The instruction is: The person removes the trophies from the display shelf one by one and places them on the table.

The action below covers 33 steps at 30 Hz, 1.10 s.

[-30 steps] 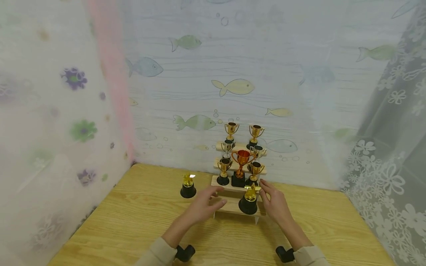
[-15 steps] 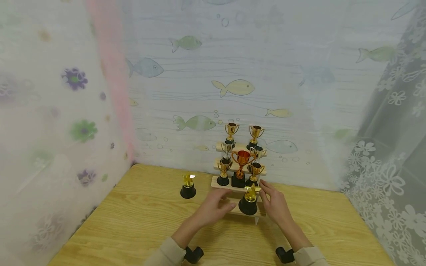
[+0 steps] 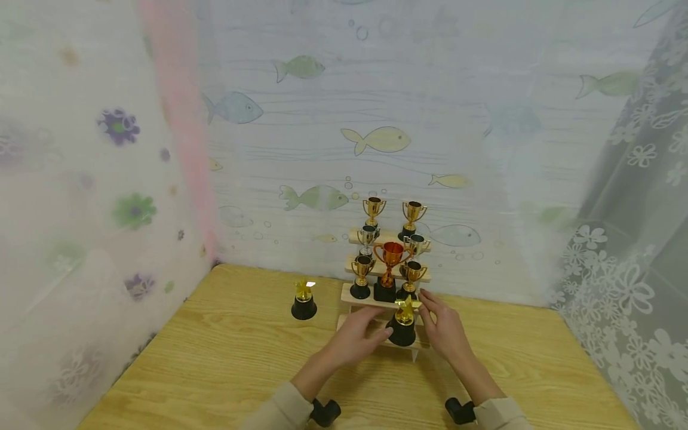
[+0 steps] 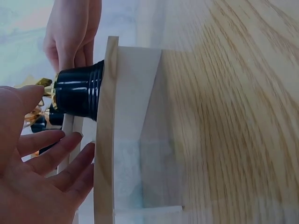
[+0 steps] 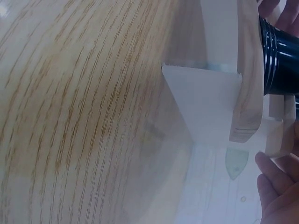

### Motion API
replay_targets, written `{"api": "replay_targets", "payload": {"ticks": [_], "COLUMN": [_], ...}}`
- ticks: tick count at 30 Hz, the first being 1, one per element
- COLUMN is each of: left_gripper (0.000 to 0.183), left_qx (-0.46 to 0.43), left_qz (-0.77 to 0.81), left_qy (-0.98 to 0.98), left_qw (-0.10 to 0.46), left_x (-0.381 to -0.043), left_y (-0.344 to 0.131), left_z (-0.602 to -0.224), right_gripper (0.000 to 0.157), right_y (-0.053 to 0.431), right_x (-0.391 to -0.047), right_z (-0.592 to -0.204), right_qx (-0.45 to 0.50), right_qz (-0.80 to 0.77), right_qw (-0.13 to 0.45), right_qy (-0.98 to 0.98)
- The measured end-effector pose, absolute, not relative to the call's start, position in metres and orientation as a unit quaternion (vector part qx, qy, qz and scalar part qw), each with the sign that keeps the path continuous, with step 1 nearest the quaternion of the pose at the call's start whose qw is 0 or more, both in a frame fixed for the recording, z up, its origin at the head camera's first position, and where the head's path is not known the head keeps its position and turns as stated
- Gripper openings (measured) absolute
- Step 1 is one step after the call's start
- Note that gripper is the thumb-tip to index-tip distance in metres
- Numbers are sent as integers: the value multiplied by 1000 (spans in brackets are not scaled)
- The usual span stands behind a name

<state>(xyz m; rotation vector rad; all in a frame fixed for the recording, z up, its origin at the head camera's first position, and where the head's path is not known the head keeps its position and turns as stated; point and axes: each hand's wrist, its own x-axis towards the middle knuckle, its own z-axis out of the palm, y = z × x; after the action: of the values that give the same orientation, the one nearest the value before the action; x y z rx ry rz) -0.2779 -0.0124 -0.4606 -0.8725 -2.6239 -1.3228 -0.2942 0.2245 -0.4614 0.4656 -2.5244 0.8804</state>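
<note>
A gold star trophy (image 3: pixel 403 325) with a black flared base stands upright on the lowest step of a tiered wooden stand (image 3: pixel 346 322). My left hand (image 3: pixel 355 337) reaches in from the left, its thumb tip right at that black base in the head view. In the left wrist view its fingers (image 4: pixel 60 154) are spread and gently bent beside the trophy, holding nothing. On the other side, my right hand (image 3: pixel 443 325) lies along the stand's right end, fingertips close to the end of a step. Its fingers (image 5: pixel 273 175) are nearly straight in the right wrist view.
Several small gold and silver cups and a red-orange cup (image 3: pixel 393 257) fill the upper steps. Another star trophy (image 3: pixel 304 301) stands on the wooden table (image 3: pixel 242 346) to the left. A fish-patterned curtain (image 3: pixel 457 149) hangs close behind the stand.
My left hand has moved rightward along the lowest step, until its thumb overlaps the star trophy's base. My right hand and the trophies have stayed in place.
</note>
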Motion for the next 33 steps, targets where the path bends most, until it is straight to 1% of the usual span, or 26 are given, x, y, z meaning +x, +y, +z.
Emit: {"api": "replay_targets", "payload": {"ticks": [6, 14, 20, 33], "left_gripper": [50, 50, 50, 56], "left_qx": [-285, -280, -277, -230], "left_qz": [-417, -408, -399, -396], "left_qy": [-862, -868, -872, -884], "left_qw": [50, 43, 64, 97], "left_x": [-278, -277, -278, -276], "left_y": [-5, 3, 9, 19], "left_z": [-463, -463, -466, -467], "right_gripper": [38, 37, 37, 37], "right_y": [224, 223, 224, 223], "right_x": [-294, -293, -293, -292], "right_z": [-461, -461, -460, -460], "right_qx": [162, 161, 165, 165], "right_qz": [318, 318, 312, 318], "right_qw": [210, 213, 218, 218], "right_qy": [-910, -910, -910, -908]}}
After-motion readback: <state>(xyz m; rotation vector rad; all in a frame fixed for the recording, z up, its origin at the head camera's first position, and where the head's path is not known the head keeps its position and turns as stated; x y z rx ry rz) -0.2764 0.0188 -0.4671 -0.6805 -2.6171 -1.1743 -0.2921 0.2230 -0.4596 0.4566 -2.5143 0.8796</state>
